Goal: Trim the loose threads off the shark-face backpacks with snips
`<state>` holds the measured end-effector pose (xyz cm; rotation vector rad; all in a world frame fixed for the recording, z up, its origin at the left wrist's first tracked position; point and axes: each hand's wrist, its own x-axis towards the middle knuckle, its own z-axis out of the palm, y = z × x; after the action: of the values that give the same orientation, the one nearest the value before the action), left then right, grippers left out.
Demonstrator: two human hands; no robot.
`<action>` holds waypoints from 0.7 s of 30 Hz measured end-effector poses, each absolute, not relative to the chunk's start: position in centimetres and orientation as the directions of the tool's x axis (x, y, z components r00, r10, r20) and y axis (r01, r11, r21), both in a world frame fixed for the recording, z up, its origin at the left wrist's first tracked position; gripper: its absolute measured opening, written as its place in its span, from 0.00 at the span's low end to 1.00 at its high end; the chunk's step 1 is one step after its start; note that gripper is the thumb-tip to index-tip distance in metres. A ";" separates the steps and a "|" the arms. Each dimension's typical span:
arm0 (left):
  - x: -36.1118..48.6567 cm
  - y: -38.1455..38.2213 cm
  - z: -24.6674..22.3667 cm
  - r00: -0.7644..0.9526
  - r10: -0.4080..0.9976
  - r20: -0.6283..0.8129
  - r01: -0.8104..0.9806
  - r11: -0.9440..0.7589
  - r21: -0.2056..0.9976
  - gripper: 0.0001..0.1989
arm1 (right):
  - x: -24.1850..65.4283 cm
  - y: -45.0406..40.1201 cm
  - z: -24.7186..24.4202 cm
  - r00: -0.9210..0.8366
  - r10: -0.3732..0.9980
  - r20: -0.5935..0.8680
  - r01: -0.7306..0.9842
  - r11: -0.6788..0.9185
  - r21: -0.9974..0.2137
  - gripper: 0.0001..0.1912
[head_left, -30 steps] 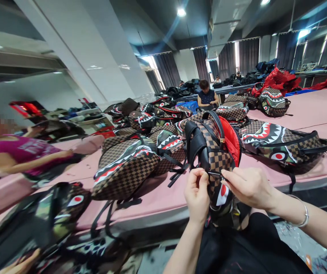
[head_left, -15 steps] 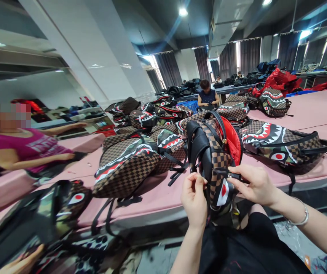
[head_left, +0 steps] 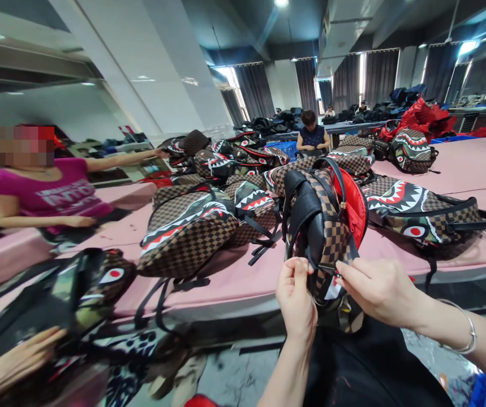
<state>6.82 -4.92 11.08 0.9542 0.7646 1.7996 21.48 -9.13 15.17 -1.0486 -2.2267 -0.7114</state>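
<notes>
A brown checkered backpack (head_left: 331,234) with black straps and an open red-lined compartment stands at the table's near edge, over my lap. At its side, my left hand (head_left: 297,291) is closed in a pinch; whatever lies between the fingertips is too small to make out. My right hand (head_left: 381,291) is closed on a small dark, pointed tool that looks like thread snips (head_left: 326,267). The tip of the tool points left toward my left fingertips, close against the checkered side. My right fingers partly hide a white-and-red eye patch (head_left: 334,291) low on the bag.
More shark-mouth backpacks lie on the pink table (head_left: 476,161), including one on the right (head_left: 421,212) and one on the left (head_left: 187,232). A co-worker in a magenta shirt (head_left: 64,195) sits at left. Another person's hand (head_left: 17,362) touches a dark backpack (head_left: 56,305) at lower left.
Both my hands have moved slightly lower on the backpack, the snips with them. The magenta-shirted co-worker's arm now reaches farther out toward the pile of backpacks.
</notes>
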 end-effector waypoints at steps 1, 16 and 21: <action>6.8 -4.9 11.0 -0.266 0.919 0.292 -0.434 -0.385 0.815 0.11 | 21.4 -9.2 15.3 -0.543 0.513 0.665 0.804 0.547 0.233 0.08; 5.9 -5.0 11.9 -0.174 0.914 0.365 -0.455 -0.404 0.794 0.13 | 21.9 -8.6 16.8 -0.378 0.611 0.696 0.694 0.684 -0.223 0.05; 4.0 -4.3 15.6 0.115 0.709 0.695 -0.236 -0.660 0.713 0.22 | 22.8 -5.1 13.8 0.301 0.742 0.600 0.112 0.597 -0.794 0.12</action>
<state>4.03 -4.27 15.60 1.6652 0.4680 1.6416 22.79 -5.12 13.82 -0.8657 -1.2169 0.4954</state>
